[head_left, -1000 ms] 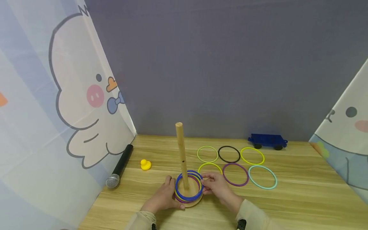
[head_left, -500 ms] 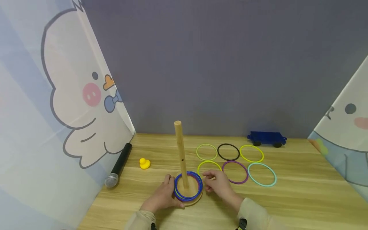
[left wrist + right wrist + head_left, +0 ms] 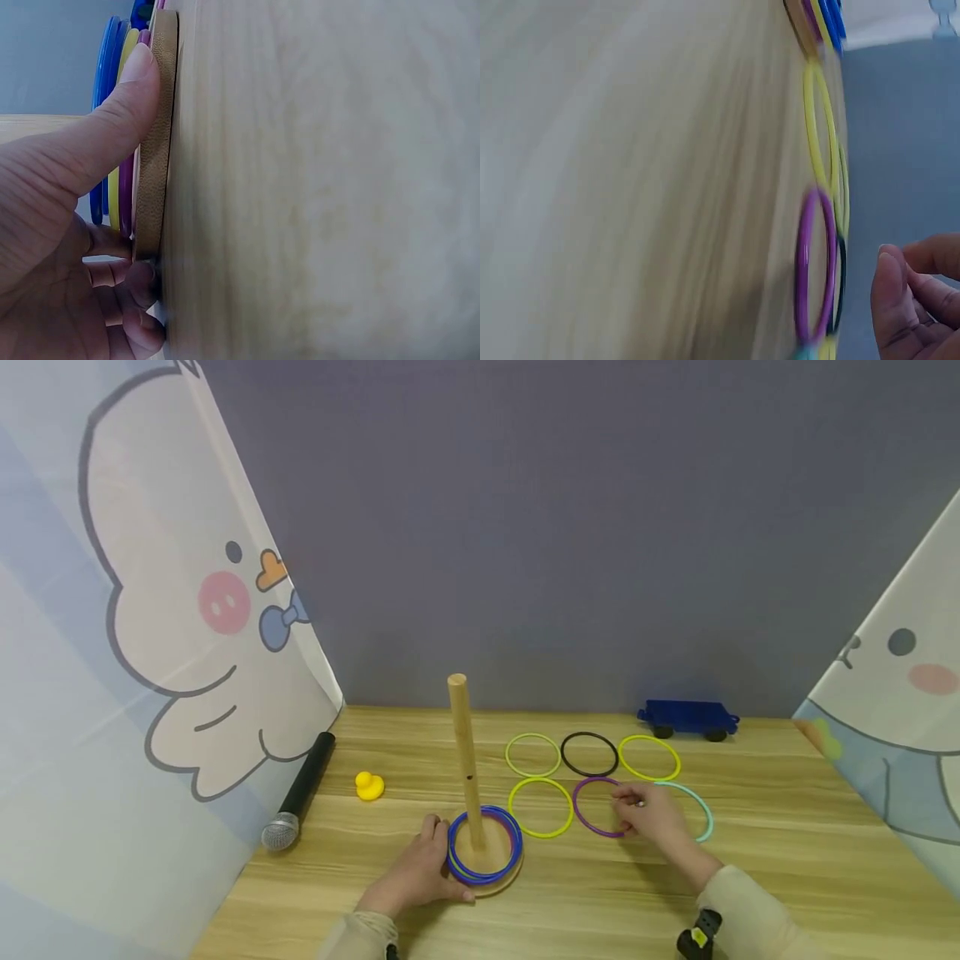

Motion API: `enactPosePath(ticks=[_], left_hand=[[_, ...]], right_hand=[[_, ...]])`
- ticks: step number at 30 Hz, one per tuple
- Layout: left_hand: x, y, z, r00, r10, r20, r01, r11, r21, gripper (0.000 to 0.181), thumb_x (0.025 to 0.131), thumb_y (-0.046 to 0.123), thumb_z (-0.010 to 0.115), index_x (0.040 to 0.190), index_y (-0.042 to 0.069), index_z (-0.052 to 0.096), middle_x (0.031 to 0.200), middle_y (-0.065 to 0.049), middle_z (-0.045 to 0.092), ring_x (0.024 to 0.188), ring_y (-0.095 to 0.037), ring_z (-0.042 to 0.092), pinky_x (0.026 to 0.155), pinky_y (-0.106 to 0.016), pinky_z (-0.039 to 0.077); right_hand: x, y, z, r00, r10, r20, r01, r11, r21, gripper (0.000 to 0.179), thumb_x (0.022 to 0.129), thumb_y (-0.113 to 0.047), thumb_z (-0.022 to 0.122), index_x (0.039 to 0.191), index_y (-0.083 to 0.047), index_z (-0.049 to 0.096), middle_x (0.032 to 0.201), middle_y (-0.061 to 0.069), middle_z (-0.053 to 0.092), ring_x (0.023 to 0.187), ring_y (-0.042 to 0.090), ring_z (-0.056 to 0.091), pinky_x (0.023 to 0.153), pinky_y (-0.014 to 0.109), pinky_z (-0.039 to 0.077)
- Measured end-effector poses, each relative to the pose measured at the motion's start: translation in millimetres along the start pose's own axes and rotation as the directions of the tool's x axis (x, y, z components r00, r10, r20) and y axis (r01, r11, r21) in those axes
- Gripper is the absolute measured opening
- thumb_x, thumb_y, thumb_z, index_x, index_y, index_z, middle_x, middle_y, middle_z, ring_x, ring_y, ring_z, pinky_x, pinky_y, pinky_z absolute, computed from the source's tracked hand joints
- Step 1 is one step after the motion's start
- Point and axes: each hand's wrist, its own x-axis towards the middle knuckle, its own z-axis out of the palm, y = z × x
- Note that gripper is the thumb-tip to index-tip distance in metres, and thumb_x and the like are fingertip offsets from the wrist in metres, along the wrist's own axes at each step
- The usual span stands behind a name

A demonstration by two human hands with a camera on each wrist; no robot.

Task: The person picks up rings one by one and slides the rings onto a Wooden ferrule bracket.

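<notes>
My left hand grips the rim of the round wooden base, thumb on the near side and fingers around the far left. From that base rises a wooden peg. Stacked round its foot are blue rings, with a yellow ring and a purple ring beneath. My right hand hovers over the right part of a loose purple ring, fingers loosely bent, nothing held. Thumb and forefinger come close together in the right wrist view. The hand partly hides an aqua ring.
More loose rings lie flat on the table: a yellow ring, a light green ring, a black ring and another yellow ring. A blue toy wagon stands at the back. Leftward are a rubber duck and a microphone.
My right hand has left the stacked rings and moved right, over the loose purple ring. The top blue ring has settled lower on the stack. My left hand stays at the base.
</notes>
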Motion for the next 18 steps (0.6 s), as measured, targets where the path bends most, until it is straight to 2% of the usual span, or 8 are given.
enactPosePath(ticks=[5, 9, 14, 18], left_hand=[[-0.7, -0.4, -3.0, 1.000, 0.002, -0.006, -0.002, 1.000, 0.005, 0.111, 0.062, 0.051, 0.088, 0.137, -0.014, 0.036, 0.132, -0.027, 0.034, 0.118, -0.048, 0.047, 0.100, -0.056, 0.042], [-1.6, -0.2, -4.9, 1.000, -0.001, -0.008, 0.001, 1.000, 0.009, 0.111, 0.063, 0.051, 0.088, 0.136, -0.014, 0.036, 0.131, -0.026, 0.035, 0.118, -0.047, 0.047, 0.100, -0.056, 0.042], [-2.0, -0.3, -4.6, 1.000, 0.009, -0.010, -0.009, 1.000, 0.015, 0.108, 0.062, 0.051, 0.088, 0.135, -0.012, 0.038, 0.126, -0.021, 0.037, 0.112, -0.041, 0.051, 0.098, -0.055, 0.045], [-1.2, -0.3, -1.5, 1.000, 0.011, -0.005, -0.011, 0.999, 0.030, 0.111, 0.062, 0.053, 0.087, 0.135, -0.013, 0.037, 0.127, -0.023, 0.037, 0.114, -0.043, 0.050, 0.098, -0.055, 0.044]], right_hand=[[-0.7, 19, -47, 0.999, 0.041, -0.013, -0.042, 0.994, -0.104, 0.027, 0.092, -0.004, 0.060, 0.112, 0.014, 0.060, 0.085, 0.014, 0.066, 0.064, 0.022, 0.062, 0.055, 0.033, 0.055], [-1.9, 36, -78, 0.998, 0.056, -0.021, -0.060, 0.971, -0.232, 0.034, 0.090, -0.008, 0.062, 0.112, 0.016, 0.056, 0.085, 0.014, 0.064, 0.063, 0.021, 0.062, 0.055, 0.033, 0.054], [-2.6, 59, -102, 0.997, 0.076, -0.026, -0.080, 0.914, -0.398, 0.049, 0.086, -0.021, 0.070, 0.109, 0.018, 0.053, 0.083, 0.015, 0.065, 0.066, 0.023, 0.062, 0.058, 0.036, 0.050], [-3.7, 70, -111, 0.994, 0.114, -0.004, -0.103, 0.889, -0.447, 0.044, 0.084, -0.028, 0.072, 0.091, 0.011, 0.053, 0.072, 0.009, 0.060, 0.064, 0.022, 0.056, 0.059, 0.034, 0.044]])
